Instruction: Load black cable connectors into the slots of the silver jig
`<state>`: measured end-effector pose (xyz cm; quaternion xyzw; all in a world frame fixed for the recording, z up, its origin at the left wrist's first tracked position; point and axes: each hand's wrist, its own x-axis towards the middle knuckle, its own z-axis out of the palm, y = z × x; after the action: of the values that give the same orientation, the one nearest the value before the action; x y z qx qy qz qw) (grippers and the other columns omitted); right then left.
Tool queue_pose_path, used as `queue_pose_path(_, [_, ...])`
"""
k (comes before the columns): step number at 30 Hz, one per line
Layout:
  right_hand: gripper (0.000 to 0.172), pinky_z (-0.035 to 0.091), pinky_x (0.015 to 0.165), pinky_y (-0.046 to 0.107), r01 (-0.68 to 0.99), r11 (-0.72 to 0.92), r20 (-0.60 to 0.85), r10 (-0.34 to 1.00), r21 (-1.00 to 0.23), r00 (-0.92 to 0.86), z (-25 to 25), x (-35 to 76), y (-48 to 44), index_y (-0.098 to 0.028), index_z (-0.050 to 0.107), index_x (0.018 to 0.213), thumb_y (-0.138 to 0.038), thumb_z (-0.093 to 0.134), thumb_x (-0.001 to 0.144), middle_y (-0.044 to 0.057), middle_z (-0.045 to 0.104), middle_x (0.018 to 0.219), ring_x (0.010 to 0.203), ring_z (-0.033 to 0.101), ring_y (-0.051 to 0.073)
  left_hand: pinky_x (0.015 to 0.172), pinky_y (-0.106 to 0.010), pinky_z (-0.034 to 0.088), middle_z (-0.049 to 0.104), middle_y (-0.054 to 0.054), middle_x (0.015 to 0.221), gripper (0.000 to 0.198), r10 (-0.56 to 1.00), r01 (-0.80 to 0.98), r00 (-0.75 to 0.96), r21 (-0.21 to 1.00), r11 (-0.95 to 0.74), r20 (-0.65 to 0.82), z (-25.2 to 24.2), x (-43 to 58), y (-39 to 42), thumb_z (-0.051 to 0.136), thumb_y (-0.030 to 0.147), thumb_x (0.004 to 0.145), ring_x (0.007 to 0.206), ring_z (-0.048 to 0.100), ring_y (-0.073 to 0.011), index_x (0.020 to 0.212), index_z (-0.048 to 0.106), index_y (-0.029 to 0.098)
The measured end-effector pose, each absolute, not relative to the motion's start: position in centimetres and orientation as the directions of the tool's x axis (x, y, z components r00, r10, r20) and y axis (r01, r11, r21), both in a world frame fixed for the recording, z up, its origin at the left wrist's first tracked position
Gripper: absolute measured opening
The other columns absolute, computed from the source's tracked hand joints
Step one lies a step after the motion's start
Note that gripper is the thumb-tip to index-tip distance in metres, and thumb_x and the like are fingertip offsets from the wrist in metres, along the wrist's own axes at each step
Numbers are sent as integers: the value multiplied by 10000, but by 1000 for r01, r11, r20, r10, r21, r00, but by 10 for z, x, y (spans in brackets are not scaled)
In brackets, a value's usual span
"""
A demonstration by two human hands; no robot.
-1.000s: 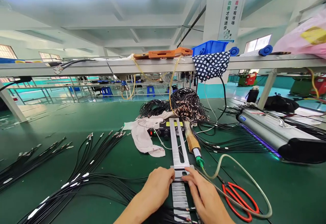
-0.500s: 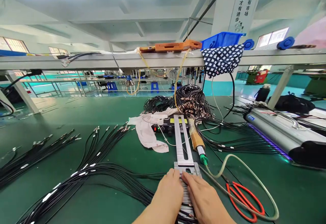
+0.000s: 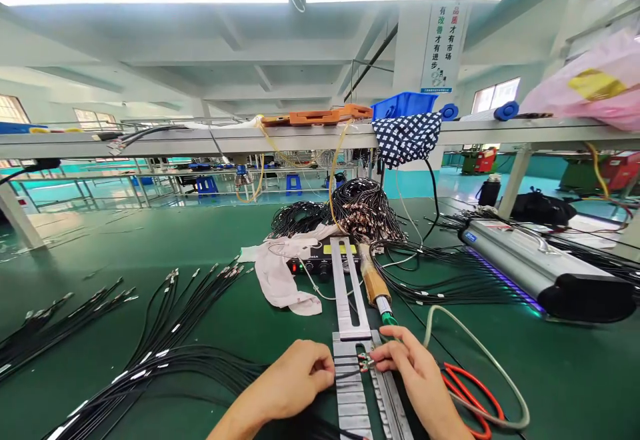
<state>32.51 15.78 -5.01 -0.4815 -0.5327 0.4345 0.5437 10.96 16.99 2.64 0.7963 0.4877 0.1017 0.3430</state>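
My left hand point(image 3: 300, 377) is closed in a pinch on a thin black cable point(image 3: 345, 375), at the left side of a slotted metal fixture point(image 3: 351, 397). Several cables lie across the slots of the fixture, and their small metal ends point(image 3: 364, 362) reach over its central gap. My right hand point(image 3: 413, 367) is on the right side, thumb and fingertips pinched at one of these cable ends. A long bundle of black cables point(image 3: 215, 359) with white labels runs in from the left and passes behind my left hand.
A green-tipped dispensing syringe point(image 3: 387, 317) lies beyond my right hand. Red-handled pliers point(image 3: 475, 397) and a pale hose point(image 3: 517, 387) are at right. A control box point(image 3: 325, 270), a white cloth point(image 3: 280, 280), coiled cables point(image 3: 365, 207) and a silver lamp unit point(image 3: 545, 263) stand farther back.
My hands were side by side, flat over the fixture. They have parted: the left went left onto a cable, the right moved to the cable ends. The view has tilted up and shifted right.
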Motion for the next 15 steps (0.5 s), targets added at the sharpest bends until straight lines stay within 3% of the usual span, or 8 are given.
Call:
queue_pose_path(9, [513, 475, 719, 328, 108, 165, 175, 980, -980, 92, -58, 330, 159, -141, 419, 1076, -616, 365, 889, 86, 638, 832, 714, 588, 189, 722, -242, 340, 584, -20, 845, 147, 883, 794, 446, 520, -314, -148, 16, 118, 169, 444, 138, 872, 830, 500, -157, 763, 543, 146])
queue_pose_path(15, [443, 466, 697, 313, 192, 156, 182, 975, -969, 130, -46, 324, 153, -155, 430, 1036, -559, 350, 874, 61, 634, 799, 696, 579, 181, 727, -275, 344, 582, -62, 888, 223, 898, 844, 420, 419, -333, -131, 17, 127, 163, 364, 127, 941, 815, 504, -178, 801, 537, 121])
